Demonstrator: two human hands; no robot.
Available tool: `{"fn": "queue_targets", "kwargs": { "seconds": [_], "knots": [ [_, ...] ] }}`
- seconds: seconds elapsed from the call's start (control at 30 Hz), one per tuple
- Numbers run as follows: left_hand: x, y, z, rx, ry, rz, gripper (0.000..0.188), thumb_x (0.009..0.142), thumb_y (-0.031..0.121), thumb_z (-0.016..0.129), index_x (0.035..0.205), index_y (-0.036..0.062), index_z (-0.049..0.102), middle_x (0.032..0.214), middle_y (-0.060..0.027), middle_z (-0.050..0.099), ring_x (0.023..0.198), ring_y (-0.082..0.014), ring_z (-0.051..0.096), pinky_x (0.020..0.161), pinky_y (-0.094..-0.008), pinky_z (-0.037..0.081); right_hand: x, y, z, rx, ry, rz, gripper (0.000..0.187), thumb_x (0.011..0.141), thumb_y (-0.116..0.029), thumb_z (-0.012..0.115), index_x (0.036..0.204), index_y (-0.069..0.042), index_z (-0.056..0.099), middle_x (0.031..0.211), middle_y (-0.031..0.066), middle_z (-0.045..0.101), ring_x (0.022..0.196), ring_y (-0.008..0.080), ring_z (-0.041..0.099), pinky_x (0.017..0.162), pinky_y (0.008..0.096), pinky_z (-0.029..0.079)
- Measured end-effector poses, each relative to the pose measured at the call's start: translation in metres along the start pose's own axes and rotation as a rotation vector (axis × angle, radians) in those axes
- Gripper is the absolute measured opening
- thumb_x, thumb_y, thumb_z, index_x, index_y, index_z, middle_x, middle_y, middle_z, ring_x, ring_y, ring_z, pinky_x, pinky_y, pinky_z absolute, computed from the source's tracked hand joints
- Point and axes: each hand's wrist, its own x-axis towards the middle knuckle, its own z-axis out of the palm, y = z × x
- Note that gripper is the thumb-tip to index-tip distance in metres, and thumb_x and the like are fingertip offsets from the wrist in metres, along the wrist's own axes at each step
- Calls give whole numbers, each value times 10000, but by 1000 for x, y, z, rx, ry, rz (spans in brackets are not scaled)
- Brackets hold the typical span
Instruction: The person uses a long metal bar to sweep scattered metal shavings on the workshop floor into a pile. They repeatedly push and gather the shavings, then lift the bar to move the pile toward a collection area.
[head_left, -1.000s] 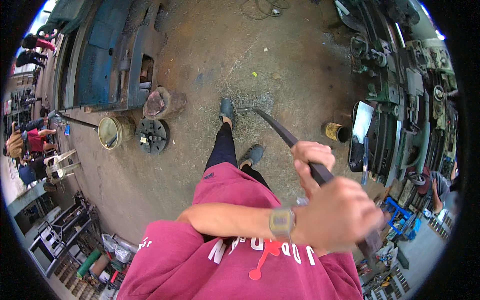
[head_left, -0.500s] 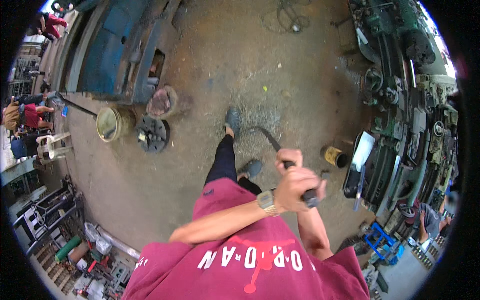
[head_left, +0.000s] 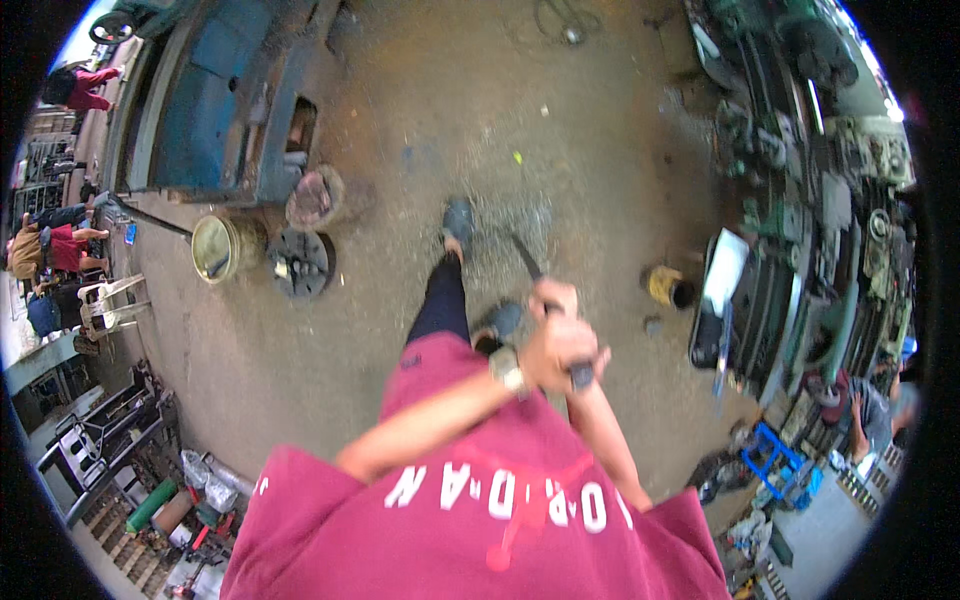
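Observation:
A long dark tool (head_left: 526,258) slants down toward the floor between my feet; its lower end is blurred, so its exact kind is unclear. Around its upper handle my left hand (head_left: 556,352), with a watch on the wrist, is closed just below the black top end. Farther down the same handle my right hand (head_left: 553,297) is closed as well, its forearm passing behind my left hand. Fine bright shavings (head_left: 515,222) lie scattered on the floor by the tool's lower end and my forward shoe (head_left: 458,222).
To the left stand a pale bucket (head_left: 225,248), a round dark slotted disc (head_left: 300,263) and a blue machine base (head_left: 215,110). A yellow can (head_left: 665,286) lies near the green machines (head_left: 780,200) on the right. People are farther off at both sides.
Both hands and the tool have swung to the left. My torso and the view have shifted slightly with them, and the grip stays the same.

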Motion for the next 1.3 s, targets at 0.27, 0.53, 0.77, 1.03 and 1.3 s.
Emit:
{"fn": "queue_targets", "kwargs": {
  "seconds": [0.27, 0.53, 0.77, 1.03, 1.3],
  "knots": [
    [-20, 29, 52, 69, -11, -73, 247, 725, 8, 674, 589, 29, 468, 555, -92, 487, 525, -254, 513, 514, -346, 388, -34, -3, 20, 31, 854, 427, 200, 865, -260, 508, 718, -124, 500, 674, -17, 509, 662, 149, 518, 603, 317, 452],
    [-30, 29, 101, 101, 8, -100, 260, 705, 32, 666, 577, 34, 440, 561, -108, 503, 524, -272, 512, 521, -363, 378, -97, 53, -80, 140, 121, -54, 177, 806, -70, 653, 972, -44, 596, 946, 63, 591, 975, 223, 537, 930, 381, 385],
    [-40, 33, 106, 105, -100, -177, 272, 716, 41, 675, 569, 43, 446, 544, -108, 496, 531, -275, 516, 525, -358, 372, -106, 43, -79, 68, 169, -67, 185, 795, -50, 672, 964, -55, 596, 971, 65, 605, 1005, 227, 551, 962, 398, 388],
    [-46, 43, 108, 46, -80, -172, 248, 710, 7, 648, 579, 31, 439, 557, -101, 473, 521, -266, 485, 516, -344, 366, -106, 35, -80, -4, 119, -107, 193, 775, 9, 659, 933, -49, 565, 930, 66, 575, 979, 226, 544, 930, 379, 409],
    [-73, 62, 100, 107, -78, -138, 255, 727, 26, 636, 579, 44, 430, 563, -110, 430, 531, -299, 473, 508, -362, 365, -119, 19, -110, -367, -257, 60, 524, 658, 17, 648, 1158, -80, 525, 1212, 93, 501, 1128, 237, 492, 969, 368, 400]
  ]
}}
